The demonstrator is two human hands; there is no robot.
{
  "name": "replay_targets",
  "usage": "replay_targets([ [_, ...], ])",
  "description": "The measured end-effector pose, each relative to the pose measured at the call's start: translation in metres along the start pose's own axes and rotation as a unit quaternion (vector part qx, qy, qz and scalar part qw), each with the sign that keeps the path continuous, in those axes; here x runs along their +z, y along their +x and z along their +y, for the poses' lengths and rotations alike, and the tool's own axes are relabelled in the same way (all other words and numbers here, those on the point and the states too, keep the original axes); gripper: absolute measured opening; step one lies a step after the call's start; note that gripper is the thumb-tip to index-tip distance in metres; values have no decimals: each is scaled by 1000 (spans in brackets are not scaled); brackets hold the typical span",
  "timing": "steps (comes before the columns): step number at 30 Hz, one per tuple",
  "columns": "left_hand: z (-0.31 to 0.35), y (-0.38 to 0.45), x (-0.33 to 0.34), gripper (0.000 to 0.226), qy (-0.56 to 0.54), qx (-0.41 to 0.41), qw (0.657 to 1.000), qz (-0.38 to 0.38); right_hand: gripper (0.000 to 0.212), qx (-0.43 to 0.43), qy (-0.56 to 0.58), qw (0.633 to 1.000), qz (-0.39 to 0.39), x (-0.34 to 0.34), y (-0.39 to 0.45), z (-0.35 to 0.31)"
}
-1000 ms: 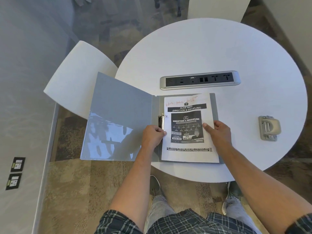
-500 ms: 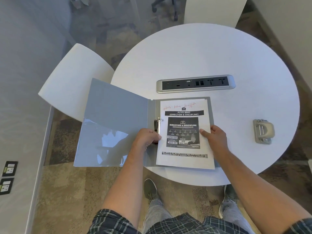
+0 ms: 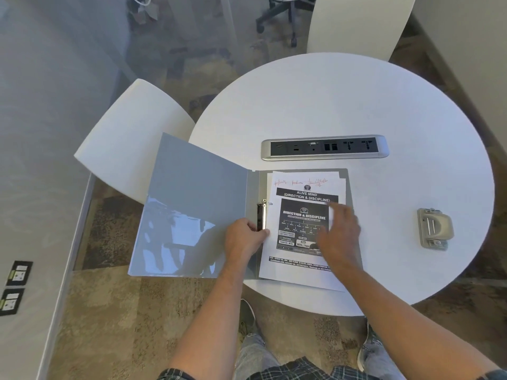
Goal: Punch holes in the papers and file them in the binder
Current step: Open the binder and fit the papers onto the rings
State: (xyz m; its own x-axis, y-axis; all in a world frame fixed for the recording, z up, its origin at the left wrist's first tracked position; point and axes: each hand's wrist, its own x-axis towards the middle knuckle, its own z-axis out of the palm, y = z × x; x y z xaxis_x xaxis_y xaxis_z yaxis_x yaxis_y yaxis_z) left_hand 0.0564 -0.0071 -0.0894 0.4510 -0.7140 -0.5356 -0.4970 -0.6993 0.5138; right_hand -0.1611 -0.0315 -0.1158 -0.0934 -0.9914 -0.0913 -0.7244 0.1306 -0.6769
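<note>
A round white counter (image 3: 356, 105) stands on mottled brown-and-grey carpet (image 3: 131, 311). A silver power strip (image 3: 325, 147) with dark sockets is set into its top. 1 white curved chair (image 3: 129, 144) sits at the left, another (image 3: 356, 23) at the far side. A dark swivel-chair base (image 3: 277, 20) shows beyond. 2 black wall outlets (image 3: 15, 286) sit low on the grey wall at left.

- Left hand (image 3: 245, 237): fingers curled, thumb side pointed right, forearm extended forward.
- Right hand (image 3: 341, 235): held flat, fingers spread, blurred, palm down.
</note>
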Motion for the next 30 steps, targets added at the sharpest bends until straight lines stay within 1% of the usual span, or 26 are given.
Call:
replay_targets([
  [1, 1, -3, 1, 35, 18, 0, 1000, 5, 53, -61, 3, 998, -34, 5, -2, -9],
  [3, 1, -9, 5, 38, 36, 7, 999, 13, 40, -150, 2, 978, -144, 16, -8, -23],
  [5, -1, -9, 9, 31, 25, 12, 999, 16, 42, -198, -17, 948, -248, 25, -14, -31],
  [7, -5, -9, 10, 23, 0, 12, 1000, 19, 48, -226, -49, 930, -287, 34, -17, -31],
  [9, -8, -9, 11, 19, -22, 14, 1000, 15, 53, -252, -102, 920, -281, 37, -19, -29],
  [11, -10, -10, 12, 22, -37, 18, 999, 11, 57, -267, -138, 915, -269, 38, -18, -28],
  [13, -12, -10, 13, 24, -40, 23, 999, 11, 56, -254, -150, 917, -270, 38, -16, -26],
  [16, -14, -11, 15, 24, -46, 16, 999, 19, 48, -233, -174, 911, -293, 38, -10, -22],
  [19, -9, -15, 15, 35, -14, 0, 999, 45, 43, -234, -176, 907, -301, 39, -9, -19],
  [22, -3, -17, 16, 47, 1, -2, 998, 58, 38, -236, -183, 910, -289, 41, -10, -20],
  [26, 2, -10, 16, 48, 28, -6, 998, 64, 43, -241, -187, 906, -295, 39, -14, -16],
  [30, 7, -3, 13, 46, 41, -10, 998, 48, 48, -246, -182, 901, -307, 36, -12, -12],
])
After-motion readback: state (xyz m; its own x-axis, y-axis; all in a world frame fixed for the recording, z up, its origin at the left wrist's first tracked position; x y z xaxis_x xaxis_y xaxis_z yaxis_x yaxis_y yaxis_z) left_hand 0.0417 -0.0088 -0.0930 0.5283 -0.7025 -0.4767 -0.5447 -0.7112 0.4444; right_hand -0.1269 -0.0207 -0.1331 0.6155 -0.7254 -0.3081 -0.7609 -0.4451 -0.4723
